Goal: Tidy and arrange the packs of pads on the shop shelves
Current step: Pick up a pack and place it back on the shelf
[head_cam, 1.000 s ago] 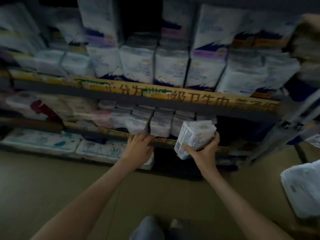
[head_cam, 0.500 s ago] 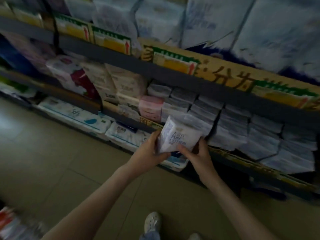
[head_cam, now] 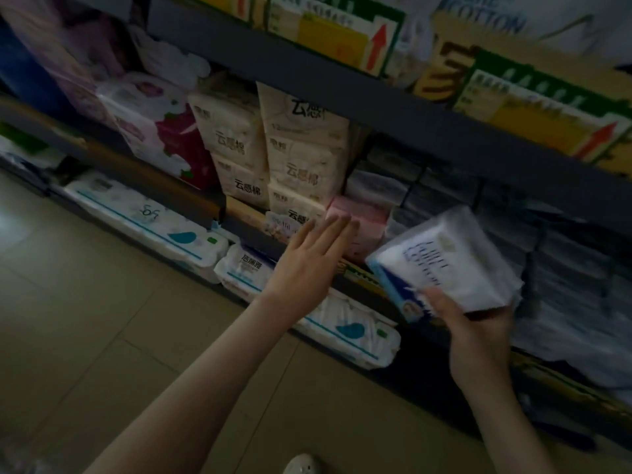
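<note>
My right hand [head_cam: 475, 323] grips a white pack of pads [head_cam: 444, 261] with blue lettering from below, tilted, in front of the middle shelf. My left hand [head_cam: 307, 265] is stretched out flat with straight fingers, its fingertips at a pink pack [head_cam: 366, 217] on that shelf. Rows of grey-white packs [head_cam: 506, 227] fill the shelf to the right of the pink one. Cream packs [head_cam: 301, 159] with dark lettering stand stacked to its left.
A dark shelf board [head_cam: 376, 97] with yellow and green price tags [head_cam: 533, 107] overhangs the packs. Long white and blue packs [head_cam: 147, 220] lie on the bottom shelf by the tiled floor [head_cam: 102, 336]. A white and maroon pack [head_cam: 164, 131] sits further left. My shoe [head_cam: 301, 465] shows below.
My left hand has let go of the white pack and reached forward to the pink pack. My right hand alone holds the white pack, now further right. The view has moved closer to the shelf.
</note>
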A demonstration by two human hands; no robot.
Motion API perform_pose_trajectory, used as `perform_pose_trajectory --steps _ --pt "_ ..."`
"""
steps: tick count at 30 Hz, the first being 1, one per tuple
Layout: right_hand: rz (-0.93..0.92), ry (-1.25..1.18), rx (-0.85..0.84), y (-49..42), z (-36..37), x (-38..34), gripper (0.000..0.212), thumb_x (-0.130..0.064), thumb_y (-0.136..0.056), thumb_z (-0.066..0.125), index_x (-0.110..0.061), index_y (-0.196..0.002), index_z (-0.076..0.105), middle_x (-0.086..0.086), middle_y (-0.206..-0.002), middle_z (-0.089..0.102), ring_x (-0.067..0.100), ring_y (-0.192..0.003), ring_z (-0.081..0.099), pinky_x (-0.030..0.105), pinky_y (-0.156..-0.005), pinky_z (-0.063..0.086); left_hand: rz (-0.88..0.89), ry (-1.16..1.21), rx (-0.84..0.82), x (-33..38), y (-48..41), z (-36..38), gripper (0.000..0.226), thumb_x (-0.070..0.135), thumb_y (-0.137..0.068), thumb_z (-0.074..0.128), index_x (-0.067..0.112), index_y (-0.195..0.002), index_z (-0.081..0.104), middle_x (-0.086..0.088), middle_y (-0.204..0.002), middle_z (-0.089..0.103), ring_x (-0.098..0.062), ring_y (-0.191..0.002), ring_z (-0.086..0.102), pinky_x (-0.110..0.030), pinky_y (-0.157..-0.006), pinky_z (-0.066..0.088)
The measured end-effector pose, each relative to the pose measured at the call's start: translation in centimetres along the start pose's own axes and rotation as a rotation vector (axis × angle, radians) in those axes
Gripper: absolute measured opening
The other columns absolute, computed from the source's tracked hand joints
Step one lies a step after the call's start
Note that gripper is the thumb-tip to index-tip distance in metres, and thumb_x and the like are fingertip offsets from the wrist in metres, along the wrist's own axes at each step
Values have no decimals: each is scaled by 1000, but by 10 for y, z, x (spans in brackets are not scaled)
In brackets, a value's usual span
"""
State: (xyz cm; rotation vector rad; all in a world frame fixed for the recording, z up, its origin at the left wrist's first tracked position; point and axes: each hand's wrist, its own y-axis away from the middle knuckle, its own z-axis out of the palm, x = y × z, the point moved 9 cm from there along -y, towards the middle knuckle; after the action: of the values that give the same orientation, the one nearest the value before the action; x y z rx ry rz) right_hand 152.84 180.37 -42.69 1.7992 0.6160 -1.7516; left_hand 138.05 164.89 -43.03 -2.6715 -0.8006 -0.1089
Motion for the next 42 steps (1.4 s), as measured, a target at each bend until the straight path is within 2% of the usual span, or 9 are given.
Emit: perform_pose_trajectory --steps 3,5,8,12,16,18,22,32,42 --pt "-82 -32 53 0 0 -14 74 -12 -70 72 -9 -138 42 1 -122 63 12 -109 63 22 -77 55 -117 -53 -43 -3 -21 11 90 19 -75 69 3 -149 19 -15 -140 45 -31 -128 42 -36 -106 34" --pt "-117 -36 53 3 3 -20 76 -9 -70 72 -8 -139 41 2 -124 62 12 -109 63 22 -77 55 -170 -140 7 -4 -30 9 95 28 -61 76 -1 -143 35 -16 -113 58 -32 -99 56 -37 -82 47" --pt "-164 -38 82 5 -4 -25 79 -11 -71 72 -8 -141 37 2 -128 59 14 -114 60 26 -82 55 -190 -234 121 -1 -33 1 74 25 -54 77 2 -122 60 -15 -90 62 -31 -78 58 -34 -67 47" --pt "-189 -62 124 7 -16 -33 77 -13 -73 71 -9 -141 36 -3 -125 61 14 -115 60 29 -86 55 -156 -196 285 4 -12 -18 48 11 -59 70 8 -107 64 -16 -94 55 -32 -82 49 -38 -71 35" --pt "-162 -85 76 5 -16 -31 77 -10 -77 74 -7 -142 33 5 -131 58 19 -119 57 38 -91 53 -372 160 455 -25 43 -40 41 24 -74 61 20 -115 55 -12 -123 34 -34 -110 37 -43 -87 41" --pt "-128 -82 66 3 -12 -28 84 -21 -75 80 -10 -143 32 9 -136 53 22 -122 55 44 -93 52 -472 325 558 -41 74 -55 43 34 -76 66 20 -113 50 -16 -131 35 -31 -121 35 -30 -95 41" --pt "-165 -8 104 -1 5 -35 80 -21 -66 85 -38 -123 32 7 -138 45 15 -122 53 45 -89 54 -820 774 605 -73 124 -62 53 31 -71 79 23 -114 50 9 -111 56 0 -97 56 -13 -75 51" --pt "-221 373 -111 -39 103 -42 66 -12 -72 81 -20 -120 37 -11 -112 50 0 -95 57 9 -69 49 -1130 1264 622 -104 151 -31 38 26 -79 72 19 -112 53 1 -105 65 -7 -93 67 -21 -74 55" --pt "-451 843 -210 -42 126 -29 74 -26 -68 84 -4 -123 39 21 -123 48 39 -112 49 50 -84 49 -1150 1392 474 -98 155 -11 39 27 -79 70 11 -113 57 -4 -105 69 -15 -93 69 -29 -76 56"
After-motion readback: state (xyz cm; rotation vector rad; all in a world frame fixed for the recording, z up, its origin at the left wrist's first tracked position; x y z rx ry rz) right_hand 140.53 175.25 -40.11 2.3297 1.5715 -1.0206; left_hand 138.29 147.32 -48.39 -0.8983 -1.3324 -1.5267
